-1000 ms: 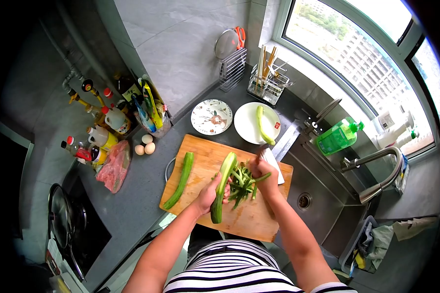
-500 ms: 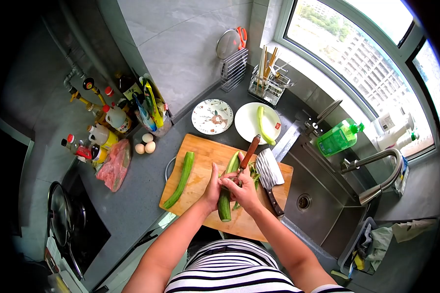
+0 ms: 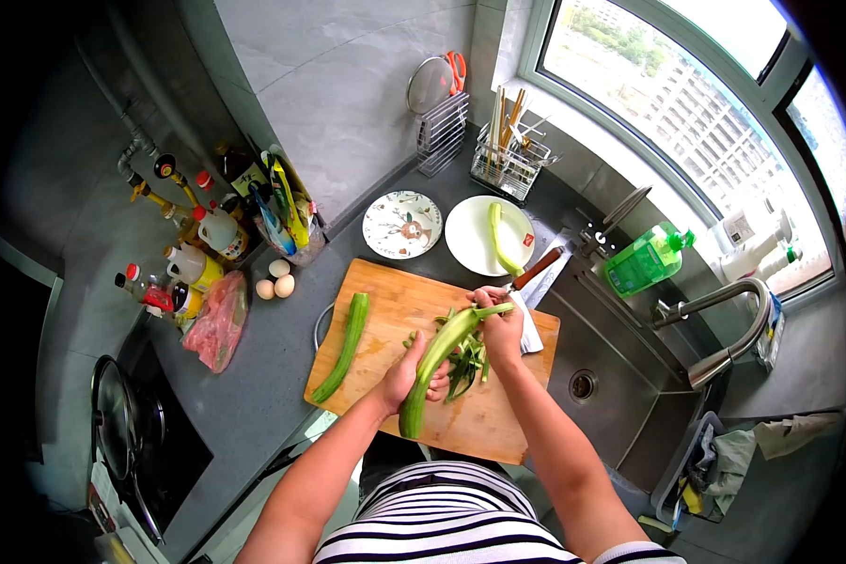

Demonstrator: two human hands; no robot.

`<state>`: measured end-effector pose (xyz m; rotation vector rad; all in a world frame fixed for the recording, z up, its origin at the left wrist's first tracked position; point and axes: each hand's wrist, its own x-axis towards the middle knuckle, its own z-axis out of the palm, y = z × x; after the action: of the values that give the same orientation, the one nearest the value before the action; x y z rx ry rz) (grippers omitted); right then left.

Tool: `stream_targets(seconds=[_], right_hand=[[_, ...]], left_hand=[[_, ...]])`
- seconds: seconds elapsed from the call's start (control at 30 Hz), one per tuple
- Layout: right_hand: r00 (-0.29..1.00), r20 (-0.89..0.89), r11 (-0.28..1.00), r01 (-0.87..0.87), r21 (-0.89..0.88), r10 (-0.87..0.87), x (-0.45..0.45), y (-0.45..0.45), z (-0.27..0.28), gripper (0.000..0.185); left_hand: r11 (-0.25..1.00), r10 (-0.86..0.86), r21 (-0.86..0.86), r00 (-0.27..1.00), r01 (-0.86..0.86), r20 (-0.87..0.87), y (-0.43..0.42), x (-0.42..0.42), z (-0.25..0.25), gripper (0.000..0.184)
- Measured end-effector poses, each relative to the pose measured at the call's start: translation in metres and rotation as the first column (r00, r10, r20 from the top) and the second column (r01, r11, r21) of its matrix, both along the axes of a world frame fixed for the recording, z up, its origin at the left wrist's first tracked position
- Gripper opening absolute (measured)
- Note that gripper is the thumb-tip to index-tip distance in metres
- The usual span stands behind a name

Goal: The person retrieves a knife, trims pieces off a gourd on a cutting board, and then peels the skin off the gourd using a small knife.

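Observation:
My left hand (image 3: 405,378) is wrapped round the lower part of a long, partly peeled luffa gourd (image 3: 448,340), held tilted over the wooden cutting board (image 3: 498,428). My right hand (image 3: 504,331) is closed on a peeler (image 3: 540,267) at the gourd's upper end. The peeler's brown handle points up and right; its blade is hidden by the fingers. Green peelings (image 3: 463,371) lie on the board beneath. An unpeeled luffa gourd (image 3: 344,348) rests on the board's left side. A cleaver (image 3: 532,336) lies partly hidden behind my right hand.
Behind the board stand a patterned plate (image 3: 402,246) and a white plate (image 3: 461,226) with a peeled gourd (image 3: 498,235). The sink (image 3: 620,414) is at right. Several eggs (image 3: 279,268), a pink bag (image 3: 218,324) and bottles are left; a stove with a lidded pan (image 3: 115,418) lies lower left.
My right hand with the peeler has moved up and right to the gourd's upper end. The gourd now tilts more to the right, uncovering peelings; my right hand now covers most of the cleaver.

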<state>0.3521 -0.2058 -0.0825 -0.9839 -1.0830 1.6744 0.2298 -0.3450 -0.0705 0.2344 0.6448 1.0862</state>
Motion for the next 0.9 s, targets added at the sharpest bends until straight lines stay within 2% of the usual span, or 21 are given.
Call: stream_targets(seconds=[0.03, 0.13, 0.17, 0.23, 0.27, 0.3, 0.4, 0.43, 0.47, 0.5, 0.53, 0.57, 0.67, 0.73, 0.9], right_hand=[[0.997, 0.064, 0.994, 0.037, 0.101, -0.044, 0.003, 0.004, -0.004, 0.015], [0.938, 0.342, 0.954, -0.049, 0.296, -0.058, 0.021, 0.004, -0.004, 0.016], [0.79, 0.596, 0.852, -0.208, 0.48, -0.143, 0.03, 0.003, -0.001, 0.014], [0.739, 0.633, 0.557, -0.433, 0.708, -0.23, 0.038, 0.004, 0.004, 0.01], [0.718, 0.637, 0.371, -0.53, 0.762, -0.281, 0.041, 0.003, 0.004, 0.01], [0.686, 0.689, 0.435, -0.56, 0.705, -0.233, 0.042, 0.0, 0.004, 0.012], [0.846, 0.519, 0.699, -0.3, 0.648, -0.118, 0.028, -0.014, 0.005, 0.011], [0.919, 0.392, 0.851, -0.228, 0.473, 0.028, 0.019, -0.021, 0.006, 0.012], [0.943, 0.23, 0.936, -0.287, 0.204, 0.24, 0.014, -0.03, 0.009, 0.012], [0.942, 0.039, 0.94, -0.33, -0.091, 0.335, 0.008, -0.038, 0.016, 0.013], [0.931, 0.032, 0.93, -0.362, -0.057, 0.364, 0.004, -0.047, 0.013, 0.014], [0.919, 0.024, 0.919, -0.393, -0.024, 0.393, 0.0, -0.056, 0.01, 0.017], [0.918, 0.193, 0.89, -0.388, 0.239, 0.348, -0.004, -0.063, 0.013, 0.029], [0.913, 0.286, 0.83, -0.389, 0.4, 0.29, -0.004, -0.06, 0.014, 0.03], [0.916, 0.299, 0.806, -0.382, 0.451, 0.266, -0.007, -0.057, 0.021, 0.018]], left_hand=[[1.0, -0.016, -0.002, 0.999, 0.016, -0.029, -0.002, -0.001, 0.001, 0.064], [0.992, 0.1, -0.061, 0.986, -0.109, -0.131, -0.006, -0.003, -0.007, 0.058], [0.986, 0.139, -0.069, 0.98, -0.15, -0.145, -0.006, -0.005, -0.006, 0.057], [0.969, 0.214, -0.086, 0.961, -0.231, -0.174, -0.006, -0.007, -0.003, 0.054], [0.963, 0.24, -0.09, 0.96, -0.254, -0.144, -0.006, -0.008, -0.005, 0.054], [0.957, 0.264, -0.092, 0.958, -0.275, -0.114, -0.005, -0.007, -0.006, 0.054], [0.946, 0.303, -0.123, 0.953, -0.299, 0.008, 0.002, -0.008, -0.005, 0.054], [0.944, 0.308, -0.14, 0.95, -0.298, 0.055, 0.004, -0.007, -0.003, 0.055], [0.953, 0.28, -0.14, 0.957, -0.268, 0.071, 0.007, -0.006, -0.005, 0.056], [0.962, 0.25, -0.138, 0.964, -0.237, 0.087, 0.011, -0.006, -0.009, 0.056], [0.969, 0.222, -0.136, 0.97, -0.208, 0.102, 0.013, -0.006, -0.011, 0.057], [0.975, 0.179, -0.135, 0.984, -0.177, 0.001, 0.012, -0.007, -0.011, 0.057], [0.949, 0.249, -0.165, 0.96, -0.268, -0.128, 0.019, 0.004, -0.022, 0.058], [0.954, 0.24, -0.157, 0.966, -0.254, -0.1, 0.017, 0.003, -0.021, 0.055], [0.977, 0.203, -0.04, 0.972, -0.209, -0.115, 0.01, 0.003, -0.012, 0.051]])
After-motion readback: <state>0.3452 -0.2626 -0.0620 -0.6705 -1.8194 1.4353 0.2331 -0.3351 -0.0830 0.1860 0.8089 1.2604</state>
